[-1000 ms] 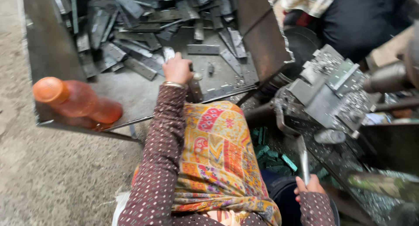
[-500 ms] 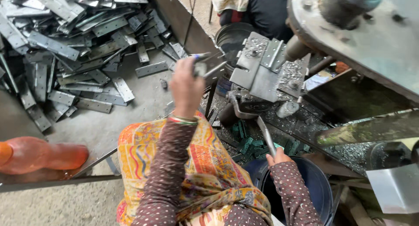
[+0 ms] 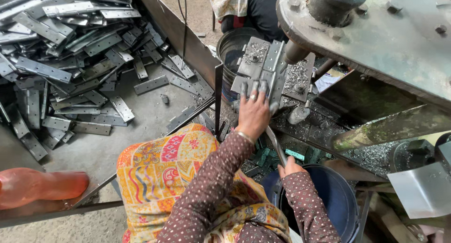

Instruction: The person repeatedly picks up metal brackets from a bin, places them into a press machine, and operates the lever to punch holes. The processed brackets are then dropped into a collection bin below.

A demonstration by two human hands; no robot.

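Reaching up to the middle of the frame, the left hand (image 3: 253, 114) lies with fingers spread flat on a metal plate (image 3: 271, 78) set on the press bed (image 3: 300, 76); it presses on the plate and grips nothing. Metal chips cover the bed around it. Lower, at centre right, the right hand (image 3: 290, 168) is closed round the end of a thin metal rod (image 3: 275, 144) that slants up toward the left hand.

Under the right hand stands a blue bucket (image 3: 338, 200); its contents are hidden by the arm and shadow. Another dark bucket (image 3: 235, 43) stands just behind the bed at upper centre, and what it holds cannot be told. Filling the upper left is a large tray (image 3: 155, 116) heaped with flat, drilled metal strips (image 3: 70, 50), with loose ones scattered toward its near edge. An orange bottle (image 3: 37, 186) lies on its side at the lower left. Green pieces (image 3: 268, 156) lie below the bed, between the hands.
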